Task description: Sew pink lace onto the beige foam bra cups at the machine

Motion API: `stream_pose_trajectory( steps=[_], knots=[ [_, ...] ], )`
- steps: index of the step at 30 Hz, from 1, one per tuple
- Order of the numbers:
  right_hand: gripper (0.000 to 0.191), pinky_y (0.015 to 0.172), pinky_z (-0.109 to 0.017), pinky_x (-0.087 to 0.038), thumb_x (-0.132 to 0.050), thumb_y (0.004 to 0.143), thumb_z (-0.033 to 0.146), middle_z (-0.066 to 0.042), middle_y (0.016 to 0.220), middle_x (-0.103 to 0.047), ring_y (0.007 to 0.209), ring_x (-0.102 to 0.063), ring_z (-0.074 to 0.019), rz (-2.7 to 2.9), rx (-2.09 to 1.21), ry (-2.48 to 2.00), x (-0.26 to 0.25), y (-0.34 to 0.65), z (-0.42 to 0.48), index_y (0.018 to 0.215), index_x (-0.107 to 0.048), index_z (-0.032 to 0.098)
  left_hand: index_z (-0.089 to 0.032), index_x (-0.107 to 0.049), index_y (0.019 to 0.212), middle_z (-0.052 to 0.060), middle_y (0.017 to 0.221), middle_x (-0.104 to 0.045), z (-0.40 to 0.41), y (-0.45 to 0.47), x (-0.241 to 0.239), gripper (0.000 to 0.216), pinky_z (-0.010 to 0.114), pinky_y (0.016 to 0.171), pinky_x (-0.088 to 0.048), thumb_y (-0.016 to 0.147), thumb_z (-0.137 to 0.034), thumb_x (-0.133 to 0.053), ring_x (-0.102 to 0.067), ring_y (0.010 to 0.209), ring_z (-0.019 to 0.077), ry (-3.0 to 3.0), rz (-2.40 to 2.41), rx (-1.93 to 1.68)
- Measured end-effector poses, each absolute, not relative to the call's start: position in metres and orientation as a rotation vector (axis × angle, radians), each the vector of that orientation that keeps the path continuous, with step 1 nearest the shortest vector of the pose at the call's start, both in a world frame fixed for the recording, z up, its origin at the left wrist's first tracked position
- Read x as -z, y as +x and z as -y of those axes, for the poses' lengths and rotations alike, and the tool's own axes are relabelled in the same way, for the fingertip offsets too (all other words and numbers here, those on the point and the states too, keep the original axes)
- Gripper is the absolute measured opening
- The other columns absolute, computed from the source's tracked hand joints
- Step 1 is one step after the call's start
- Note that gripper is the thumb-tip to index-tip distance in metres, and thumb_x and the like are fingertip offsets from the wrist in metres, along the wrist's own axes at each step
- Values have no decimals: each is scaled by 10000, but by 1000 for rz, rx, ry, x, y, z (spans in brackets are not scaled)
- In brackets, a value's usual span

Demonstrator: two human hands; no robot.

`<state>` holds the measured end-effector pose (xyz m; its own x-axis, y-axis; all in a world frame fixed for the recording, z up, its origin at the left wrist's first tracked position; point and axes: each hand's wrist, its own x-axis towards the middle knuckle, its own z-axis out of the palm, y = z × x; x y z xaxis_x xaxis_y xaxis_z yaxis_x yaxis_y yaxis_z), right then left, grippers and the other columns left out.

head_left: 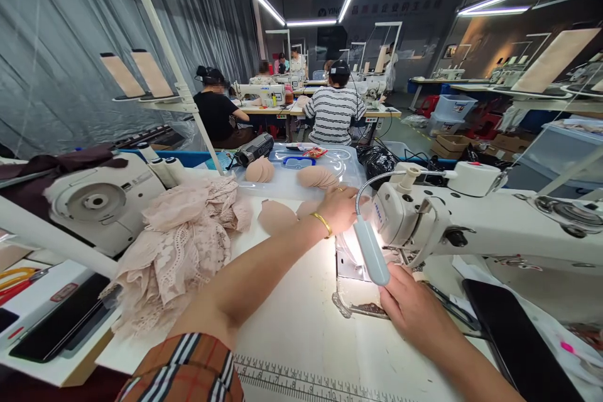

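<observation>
My left hand (340, 206), with a gold bangle on the wrist, reaches across the white table to the far side of the sewing machine (471, 213), fingers curled beside the machine head near a beige bra cup (308, 207); what it holds is hidden. My right hand (409, 301) rests on the table under the machine's lamp (371, 250), by the lit needle area (351, 257); its fingers are tucked under the lamp. More beige cups (277, 216) lie on the table and on a clear tray (301, 171).
A heap of pink lace fabric (181, 245) lies at left beside a second machine (101, 201). A dark phone (56, 325) and scissors (16, 279) sit far left, another dark phone (513, 339) at right. Other people (333, 110) sew at tables behind.
</observation>
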<state>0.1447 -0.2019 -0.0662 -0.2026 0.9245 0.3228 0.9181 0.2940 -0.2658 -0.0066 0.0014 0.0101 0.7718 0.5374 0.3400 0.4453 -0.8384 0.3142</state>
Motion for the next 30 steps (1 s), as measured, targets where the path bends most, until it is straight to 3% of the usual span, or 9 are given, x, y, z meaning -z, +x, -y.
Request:
stream_pose_trajectory(
  steps=[3, 8, 13, 18, 20, 23, 24, 26, 30],
  knots=[
    [233, 618, -331, -408, -346, 1027, 211, -13, 815, -534, 724, -563, -197, 2136, -18, -1641, 69, 146, 202, 849, -493, 242, -154, -689, 714, 54, 840, -702, -15, 8, -5, 138, 463, 972, -377, 782, -56, -618, -626, 915, 255, 2631, -822, -626],
    [218, 578, -305, -386, -368, 1013, 212, 2, 788, -515, 689, -536, -184, 2137, 7, -1632, 69, 146, 203, 813, -448, 248, -159, -651, 736, -3, 675, -622, -43, 5, -3, 172, 294, 712, -457, 878, -242, -599, -578, 671, 159, 2313, -976, -897],
    [222, 548, -295, -378, -366, 1012, 213, 12, 757, -493, 631, -510, -171, 2136, 40, -1608, 66, 145, 203, 807, -440, 251, -166, -568, 766, -14, 660, -573, -58, -26, -30, 256, 246, 623, -453, 939, -351, -524, -544, 610, 129, 2082, -1048, -1189],
    [227, 565, -298, -385, -366, 1020, 212, 3, 782, -510, 649, -524, -171, 2129, 29, -1605, 67, 146, 202, 807, -436, 248, -189, -556, 800, 46, 949, -648, -16, -74, -55, 177, 305, 846, -483, 925, -314, -538, -603, 931, 190, 2135, -1011, -1376],
    [229, 569, -303, -373, -365, 1019, 205, 3, 781, -509, 648, -515, -172, 2137, 15, -1617, 68, 146, 201, 803, -430, 247, -191, -559, 815, 62, 1049, -664, 16, -89, -46, 116, 319, 899, -475, 910, -256, -544, -607, 1004, 203, 2402, -893, -1222],
    [228, 562, -314, -342, -361, 1006, 188, 6, 765, -499, 629, -499, -174, 2141, 23, -1637, 68, 145, 201, 792, -410, 247, -189, -519, 730, 42, 808, -632, 67, -98, -16, 136, 307, 732, -475, 857, -174, -565, -589, 765, 186, 2950, -596, -429],
    [223, 562, -318, -334, -361, 1001, 183, 6, 762, -494, 625, -498, -174, 2141, 33, -1640, 67, 145, 201, 793, -405, 246, -185, -523, 731, 48, 815, -633, 81, -98, -5, 146, 315, 722, -474, 863, -190, -586, -589, 766, 192, 3050, -481, -240],
    [216, 565, -324, -326, -361, 996, 178, 5, 765, -487, 629, -500, -176, 2140, 53, -1639, 66, 144, 201, 794, -395, 246, -179, -546, 780, 51, 853, -638, 99, -92, 11, 120, 324, 687, -461, 894, -188, -582, -594, 779, 201, 3176, -344, -84],
    [219, 577, -324, -328, -356, 1002, 180, 5, 774, -480, 651, -499, -182, 2139, 31, -1639, 65, 144, 201, 795, -382, 248, -182, -556, 805, 40, 855, -641, 104, -73, 23, 120, 320, 666, -441, 837, -73, -595, -599, 780, 200, 3259, -285, -130]
  ],
)
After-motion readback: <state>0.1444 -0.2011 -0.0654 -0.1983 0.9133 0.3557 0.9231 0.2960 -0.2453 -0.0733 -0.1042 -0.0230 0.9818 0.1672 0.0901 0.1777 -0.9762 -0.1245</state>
